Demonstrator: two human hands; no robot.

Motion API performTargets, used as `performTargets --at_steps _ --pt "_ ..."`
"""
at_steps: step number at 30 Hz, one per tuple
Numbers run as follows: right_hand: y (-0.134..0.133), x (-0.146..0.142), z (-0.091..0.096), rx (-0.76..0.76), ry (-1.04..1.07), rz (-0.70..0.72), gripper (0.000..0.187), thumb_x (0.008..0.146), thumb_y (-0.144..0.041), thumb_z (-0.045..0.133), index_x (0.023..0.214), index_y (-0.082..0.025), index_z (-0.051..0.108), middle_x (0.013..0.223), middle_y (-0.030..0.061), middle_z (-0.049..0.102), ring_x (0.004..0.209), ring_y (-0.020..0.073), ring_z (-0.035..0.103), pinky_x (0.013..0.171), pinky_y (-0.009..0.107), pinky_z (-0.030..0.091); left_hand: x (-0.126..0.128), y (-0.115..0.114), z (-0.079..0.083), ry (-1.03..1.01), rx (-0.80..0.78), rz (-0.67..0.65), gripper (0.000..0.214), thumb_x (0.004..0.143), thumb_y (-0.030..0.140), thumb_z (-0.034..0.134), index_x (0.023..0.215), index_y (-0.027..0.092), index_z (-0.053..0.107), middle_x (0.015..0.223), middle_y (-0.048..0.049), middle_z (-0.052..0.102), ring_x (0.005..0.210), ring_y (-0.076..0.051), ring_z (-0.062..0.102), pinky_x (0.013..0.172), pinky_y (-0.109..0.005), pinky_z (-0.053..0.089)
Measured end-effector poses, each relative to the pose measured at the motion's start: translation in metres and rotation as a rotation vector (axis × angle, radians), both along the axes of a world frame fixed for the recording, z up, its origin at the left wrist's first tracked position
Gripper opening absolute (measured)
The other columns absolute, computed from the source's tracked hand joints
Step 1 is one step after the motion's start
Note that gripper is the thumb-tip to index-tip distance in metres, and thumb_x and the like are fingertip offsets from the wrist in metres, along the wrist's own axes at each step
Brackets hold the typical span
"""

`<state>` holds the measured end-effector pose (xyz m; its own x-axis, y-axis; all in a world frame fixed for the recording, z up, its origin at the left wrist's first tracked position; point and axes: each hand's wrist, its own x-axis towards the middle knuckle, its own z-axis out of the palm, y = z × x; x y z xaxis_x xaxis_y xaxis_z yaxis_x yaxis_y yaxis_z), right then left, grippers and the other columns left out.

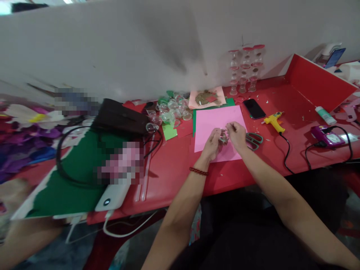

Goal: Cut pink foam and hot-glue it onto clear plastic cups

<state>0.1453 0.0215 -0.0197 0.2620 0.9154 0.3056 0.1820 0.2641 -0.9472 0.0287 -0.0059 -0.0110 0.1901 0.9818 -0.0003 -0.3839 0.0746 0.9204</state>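
Note:
Over a pink sheet of paper (206,118), my left hand (211,145) holds a small clear plastic cup (223,135) between thumb and fingers. My right hand (236,135) is at the cup's right side, with thumb and fingertips pinched together at its rim. Whatever those fingertips may hold is too small to make out. A pair of scissors (255,140) with dark handles lies just right of my right hand, partly hidden by it. Behind the pink sheet, brown grainy material (207,97) rests on pale paper.
Several clear cups (173,108) are heaped at the back left; stacked cup columns (244,71) stand by the wall. A phone (254,108), yellow glue gun (273,120), glue bottle (325,115) and purple power socket (326,137) with cords lie right. A black bag (120,116) sits left.

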Motion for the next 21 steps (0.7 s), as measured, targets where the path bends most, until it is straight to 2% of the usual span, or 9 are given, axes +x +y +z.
performTargets --at_steps 6,10,15,21 --pt "0.0 0.001 0.004 0.057 -0.011 0.009 0.036 0.092 -0.051 0.051 0.072 -0.022 0.057 0.068 0.0005 0.063 0.064 0.0154 0.056 0.064 0.029 0.044 -0.003 0.003 0.001 -0.063 -0.026 0.004 0.027 0.087 0.041 0.073 0.1 0.02 0.064 0.085 0.0004 0.062 0.064 -0.007 0.055 0.06 -0.021 0.045" --pt "0.0 0.0 0.008 0.083 0.018 0.112 0.025 0.082 -0.046 0.064 0.078 -0.021 0.064 0.078 0.0018 0.067 0.071 0.0158 0.06 0.069 0.03 0.047 -0.006 0.005 0.0 -0.104 -0.053 -0.024 0.03 0.08 0.04 0.08 0.097 0.021 0.064 0.087 0.0013 0.065 0.065 -0.007 0.059 0.06 -0.021 0.046" --pt "0.004 0.004 0.011 0.016 0.095 0.255 0.016 0.077 -0.037 0.068 0.074 -0.021 0.067 0.077 0.0015 0.071 0.077 0.0176 0.064 0.077 0.031 0.05 -0.012 0.005 0.0 -0.042 -0.105 -0.029 0.033 0.082 0.048 0.076 0.096 0.019 0.066 0.083 0.0006 0.068 0.061 -0.006 0.058 0.056 -0.018 0.045" --pt "0.005 0.004 0.005 -0.063 0.074 0.148 0.02 0.08 -0.036 0.064 0.066 -0.021 0.067 0.068 0.0 0.071 0.071 0.0168 0.064 0.076 0.031 0.048 -0.008 0.004 0.0 0.004 -0.12 -0.035 0.039 0.08 0.052 0.076 0.097 0.019 0.066 0.075 0.002 0.064 0.059 -0.007 0.057 0.053 -0.018 0.041"
